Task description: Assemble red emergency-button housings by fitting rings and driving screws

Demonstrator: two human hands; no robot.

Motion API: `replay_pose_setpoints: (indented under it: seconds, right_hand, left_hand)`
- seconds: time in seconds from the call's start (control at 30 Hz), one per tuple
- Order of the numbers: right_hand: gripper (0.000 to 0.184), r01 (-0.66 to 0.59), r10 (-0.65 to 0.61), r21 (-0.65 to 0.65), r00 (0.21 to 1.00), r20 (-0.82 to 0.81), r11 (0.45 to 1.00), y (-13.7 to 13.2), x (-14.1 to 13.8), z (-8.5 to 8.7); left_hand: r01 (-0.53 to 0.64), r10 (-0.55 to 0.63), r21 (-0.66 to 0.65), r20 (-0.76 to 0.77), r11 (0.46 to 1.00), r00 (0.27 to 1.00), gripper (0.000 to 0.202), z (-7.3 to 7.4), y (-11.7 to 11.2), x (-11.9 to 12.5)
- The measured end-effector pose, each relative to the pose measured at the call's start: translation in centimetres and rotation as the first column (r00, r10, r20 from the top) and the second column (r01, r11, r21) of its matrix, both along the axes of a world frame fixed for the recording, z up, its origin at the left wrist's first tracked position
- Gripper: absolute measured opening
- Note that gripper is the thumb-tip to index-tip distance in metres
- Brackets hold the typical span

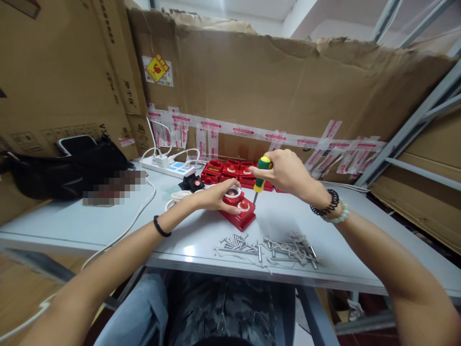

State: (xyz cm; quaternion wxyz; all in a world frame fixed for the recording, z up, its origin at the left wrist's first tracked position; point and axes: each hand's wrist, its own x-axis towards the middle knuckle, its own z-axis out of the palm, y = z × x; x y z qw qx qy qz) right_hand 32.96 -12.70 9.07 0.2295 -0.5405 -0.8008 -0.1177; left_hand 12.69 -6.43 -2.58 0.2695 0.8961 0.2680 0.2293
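Observation:
A red housing (pixel 240 220) with a white-ringed round opening and a red button lies on the table. My left hand (pixel 219 196) grips it from the left, fingers around the ringed opening and thumb near the button. In my right hand (pixel 284 170) is a screwdriver (pixel 264 166) with a green and yellow handle, held nearly upright. Its tip meets the housing's right edge near the corner; whether it sits in a screw is too small to tell. Loose screws (pixel 237 242) lie in front of the housing, beside a heap of metal pins with strings (pixel 293 250).
Several more red housings (pixel 230 168) stand in a row at the back. A black part (pixel 192 182) and a white power strip (pixel 167 166) with cables are to their left. A black bag (pixel 65 168) lies far left. Cardboard (pixel 245 81) walls the table's back.

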Motion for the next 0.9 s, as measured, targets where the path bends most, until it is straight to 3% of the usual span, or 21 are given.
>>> replay_pose_setpoints:
  seconds: [0.13,0.3,0.4,0.5,0.67,0.9]
  right_hand:
    - [0.040,-0.103,0.104,0.018,0.973,-0.206,0.995,0.6,0.7,-0.7]
    - [0.030,-0.109,0.205,0.213,0.837,-0.507,0.971,-0.4,1.2,-0.1]
    - [0.026,-0.242,0.244,0.085,0.762,-0.600,0.967,-1.8,0.7,-0.8]
    - [0.021,-0.357,0.222,-0.090,0.738,-0.637,0.930,-2.8,0.3,-2.7]
    - [0.021,-0.299,0.174,-0.085,0.739,-0.651,0.951,-2.4,1.1,-5.4]
    - [0.020,-0.268,0.118,-0.132,0.743,-0.659,0.954,-1.3,2.2,-6.7]
  left_hand:
    - [-0.014,0.014,-0.023,-0.008,1.000,1.000,0.064,0.0,0.0,0.0]
    - [-0.012,0.012,-0.008,0.010,1.000,1.000,0.065,-0.2,0.2,-0.1]
    - [-0.006,0.006,0.013,0.006,1.000,1.000,0.065,-0.2,0.2,0.0]
    - [-0.016,0.016,0.009,-0.001,1.000,1.000,0.067,-0.2,0.2,0.0]
    - [-0.020,0.020,0.007,0.007,1.000,1.000,0.067,-0.1,0.0,0.0]
    - [-0.030,0.030,-0.008,-0.019,1.000,0.999,0.065,0.0,0.0,-0.1]
